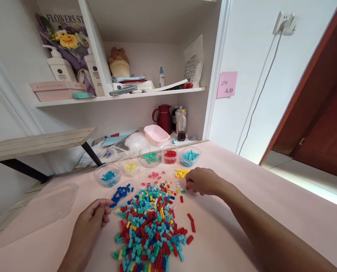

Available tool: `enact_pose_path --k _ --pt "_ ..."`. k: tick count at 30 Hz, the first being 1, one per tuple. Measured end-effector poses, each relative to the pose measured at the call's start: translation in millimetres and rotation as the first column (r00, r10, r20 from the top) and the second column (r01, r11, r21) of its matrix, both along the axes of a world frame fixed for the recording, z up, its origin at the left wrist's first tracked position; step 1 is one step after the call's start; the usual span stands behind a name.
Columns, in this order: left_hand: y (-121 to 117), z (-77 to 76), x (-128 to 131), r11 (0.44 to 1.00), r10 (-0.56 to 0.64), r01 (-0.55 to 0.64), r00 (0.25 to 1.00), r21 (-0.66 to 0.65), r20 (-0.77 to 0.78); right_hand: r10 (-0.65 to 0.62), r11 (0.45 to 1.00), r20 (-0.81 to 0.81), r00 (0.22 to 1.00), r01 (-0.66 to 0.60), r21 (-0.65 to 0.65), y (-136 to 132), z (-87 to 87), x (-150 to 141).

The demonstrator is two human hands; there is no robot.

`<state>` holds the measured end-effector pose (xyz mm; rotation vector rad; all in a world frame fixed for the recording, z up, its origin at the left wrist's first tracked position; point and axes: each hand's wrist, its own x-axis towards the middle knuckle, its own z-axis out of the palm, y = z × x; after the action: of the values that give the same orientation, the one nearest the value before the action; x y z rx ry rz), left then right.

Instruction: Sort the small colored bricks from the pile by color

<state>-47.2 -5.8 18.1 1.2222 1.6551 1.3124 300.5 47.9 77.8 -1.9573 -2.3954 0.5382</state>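
Note:
A mixed heap of small toy building bricks [151,223] lies on the pink tabletop, mostly turquoise and red. My left hand [90,224] is at the heap's left, thumb and fingers closed together; what they hold, if anything, is hidden. Its fingertips come close to the dark blue bricks [122,193] on a clear shallow tray. Beyond the heap, my right hand [204,181] is closed in a pinch, with a red brick [187,187] showing at its fingertips. Beside it are yellow bricks [182,173], partly covered by the hand. Pink bricks [156,175] sit in another clear dish.
Clear tubs behind hold blue bricks [108,176], pale yellow bricks [130,167], green bricks [150,158], red bricks [170,154] and turquoise bricks [190,156]. An upturned-looking clear lid [52,200] lies left. Behind are a pink basin [156,134], red jug [164,118] and bottle [182,126].

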Motion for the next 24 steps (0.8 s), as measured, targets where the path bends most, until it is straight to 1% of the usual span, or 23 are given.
enact_pose_path --k 7,15,18,24 --pt "1 -1.8 -2 1.000 -0.012 0.012 1.000 -0.003 -0.025 0.007 0.996 0.164 0.986 -0.022 0.092 -2 -0.1 -4" --pt "-2 2.6 2 1.000 -0.008 0.007 1.000 -0.004 -0.026 0.022 0.993 0.255 0.967 -0.051 0.104 -5 1.3 -14" --pt "-2 3.1 4 1.000 -0.006 0.006 1.000 -0.015 -0.018 0.048 0.991 0.234 0.971 -0.075 0.110 -4 -2.0 -14" --pt "-1 0.7 1 0.999 -0.022 0.020 0.999 -0.028 -0.047 0.198 0.961 0.111 0.974 -0.215 0.172 -6 -13.7 -17"
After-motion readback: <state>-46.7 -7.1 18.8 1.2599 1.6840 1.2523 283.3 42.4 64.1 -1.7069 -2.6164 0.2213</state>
